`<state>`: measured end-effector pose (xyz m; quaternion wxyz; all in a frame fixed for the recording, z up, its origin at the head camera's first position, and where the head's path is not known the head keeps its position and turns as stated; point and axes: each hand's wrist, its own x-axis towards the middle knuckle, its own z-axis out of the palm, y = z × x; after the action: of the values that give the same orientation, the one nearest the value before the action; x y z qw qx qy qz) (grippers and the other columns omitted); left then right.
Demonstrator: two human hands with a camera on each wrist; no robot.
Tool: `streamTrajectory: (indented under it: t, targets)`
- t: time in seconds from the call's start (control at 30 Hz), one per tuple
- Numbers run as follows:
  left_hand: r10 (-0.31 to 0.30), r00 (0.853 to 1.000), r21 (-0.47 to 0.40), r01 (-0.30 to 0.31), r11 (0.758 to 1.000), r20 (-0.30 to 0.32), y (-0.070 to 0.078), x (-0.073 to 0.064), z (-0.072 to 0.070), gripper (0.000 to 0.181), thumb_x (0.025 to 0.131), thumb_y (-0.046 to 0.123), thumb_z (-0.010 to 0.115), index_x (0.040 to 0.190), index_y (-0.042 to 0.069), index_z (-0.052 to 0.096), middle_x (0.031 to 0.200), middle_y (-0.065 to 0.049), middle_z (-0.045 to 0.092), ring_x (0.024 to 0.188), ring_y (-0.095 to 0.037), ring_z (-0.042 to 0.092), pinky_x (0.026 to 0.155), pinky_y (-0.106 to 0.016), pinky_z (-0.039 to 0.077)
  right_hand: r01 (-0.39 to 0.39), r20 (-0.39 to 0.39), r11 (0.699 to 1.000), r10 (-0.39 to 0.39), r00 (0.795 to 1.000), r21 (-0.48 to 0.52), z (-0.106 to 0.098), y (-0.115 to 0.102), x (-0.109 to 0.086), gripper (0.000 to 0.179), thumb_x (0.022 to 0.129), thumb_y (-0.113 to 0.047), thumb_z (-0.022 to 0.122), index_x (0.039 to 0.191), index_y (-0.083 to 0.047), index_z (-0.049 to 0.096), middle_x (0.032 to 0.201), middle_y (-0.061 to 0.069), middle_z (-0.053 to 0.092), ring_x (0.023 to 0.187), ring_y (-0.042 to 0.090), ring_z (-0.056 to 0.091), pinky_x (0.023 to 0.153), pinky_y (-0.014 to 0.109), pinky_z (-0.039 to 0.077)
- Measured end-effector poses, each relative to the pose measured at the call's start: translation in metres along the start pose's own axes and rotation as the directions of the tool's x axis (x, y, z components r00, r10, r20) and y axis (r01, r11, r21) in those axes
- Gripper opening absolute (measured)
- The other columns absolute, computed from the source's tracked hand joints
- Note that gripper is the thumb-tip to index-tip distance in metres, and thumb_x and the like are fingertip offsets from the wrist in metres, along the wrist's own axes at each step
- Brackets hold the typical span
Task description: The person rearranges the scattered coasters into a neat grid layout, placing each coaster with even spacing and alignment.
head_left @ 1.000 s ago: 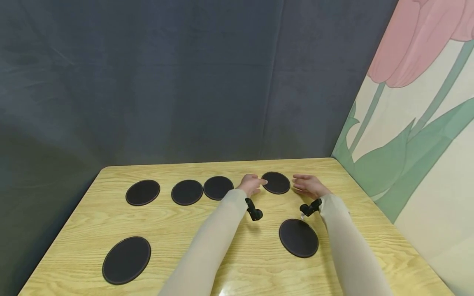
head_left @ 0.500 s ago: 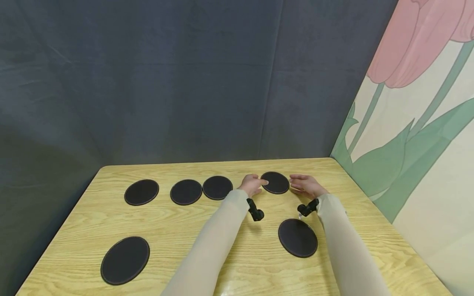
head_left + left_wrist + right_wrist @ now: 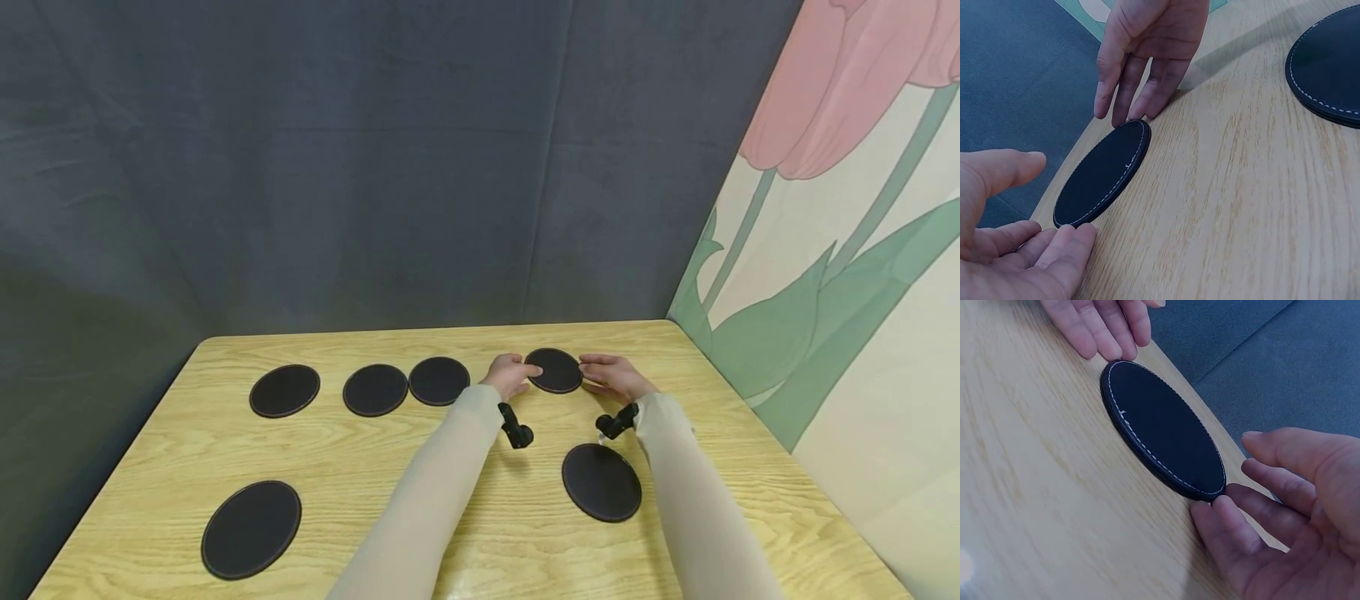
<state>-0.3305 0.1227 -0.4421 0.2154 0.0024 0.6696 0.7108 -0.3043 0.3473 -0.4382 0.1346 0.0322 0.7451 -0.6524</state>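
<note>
A round black coaster [image 3: 555,372] with pale edge stitching lies flat near the table's far edge, in a short stack as its layered rim shows in the right wrist view. On its left side is my left hand [image 3: 508,375], fingertips at the rim and thumb raised above it. My right hand [image 3: 615,377] faces it from the other side, fingertips touching the rim. In the left wrist view the coaster [image 3: 1102,175] sits between both hands. The fingers of my right hand [image 3: 1291,512] are relaxed, the thumb held off the coaster.
Two black coasters [image 3: 376,390] [image 3: 439,381] lie side by side left of my left hand, with another coaster [image 3: 285,391] farther left. Larger black discs lie nearer, one disc [image 3: 252,530] at left and one disc [image 3: 602,482] between my forearms. A dark curtain [image 3: 375,167] hangs behind the wooden table [image 3: 360,467].
My right hand has moved left until its fingertips reach the coaster's rim. My left hand has stayed almost still beside it.
</note>
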Motion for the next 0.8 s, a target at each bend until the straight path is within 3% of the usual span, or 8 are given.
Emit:
streamTrajectory:
  t: [0.17, 0.33, 0.57, 0.8]
  targets:
    - [0.014, 1.0, 0.001, -0.014, 1.0, 0.008, 0.0, -0.004, 0.0, 0.066, 0.091, 0.006, 0.065, 0.148, -0.002, 0.033, 0.153, -0.017, 0.032, 0.138, -0.031, 0.038, 0.105, -0.037, 0.045, -0.007, -0.012, 1.0, 0.008, 1.0, 0.014, 0.003, -0.001, 0.0, 0.056, 0.102, -0.008, 0.044, 0.149, 0.012, 0.02, 0.15, 0.03, 0.024, 0.107, 0.006, 0.058, 0.114, 0.045, 0.033]
    - [0.026, 1.0, 0.002, -0.026, 1.0, -0.004, 0.0, -0.011, 0.002, 0.064, 0.091, 0.007, 0.065, 0.147, -0.001, 0.036, 0.152, -0.017, 0.035, 0.137, -0.031, 0.04, 0.105, -0.038, 0.046, -0.011, -0.057, 0.999, 0.013, 0.998, 0.04, 0.007, -0.001, 0.0, 0.053, 0.102, -0.005, 0.044, 0.148, 0.012, 0.024, 0.146, 0.028, 0.033, 0.107, 0.009, 0.059, 0.112, 0.043, 0.035]
    - [0.057, 0.998, -0.01, -0.058, 0.998, -0.037, -0.002, -0.01, -0.001, 0.057, 0.092, 0.005, 0.062, 0.145, 0.0, 0.041, 0.148, -0.017, 0.042, 0.133, -0.031, 0.045, 0.105, -0.04, 0.045, 0.003, -0.131, 0.997, 0.007, 0.991, 0.077, 0.011, 0.003, 0.001, 0.051, 0.1, -0.001, 0.048, 0.146, 0.012, 0.031, 0.125, 0.015, 0.057, 0.094, 0.004, 0.064, 0.097, 0.029, 0.051]
    - [0.055, 0.996, -0.084, -0.061, 0.995, -0.072, 0.005, -0.012, -0.012, 0.05, 0.093, -0.001, 0.058, 0.142, -0.001, 0.046, 0.146, -0.017, 0.044, 0.128, -0.032, 0.051, 0.103, -0.04, 0.047, 0.044, -0.174, 0.988, -0.018, 0.985, 0.147, 0.021, 0.005, 0.006, 0.051, 0.096, 0.005, 0.052, 0.144, 0.012, 0.034, 0.102, 0.003, 0.064, 0.083, 0.003, 0.066, 0.083, 0.022, 0.056]
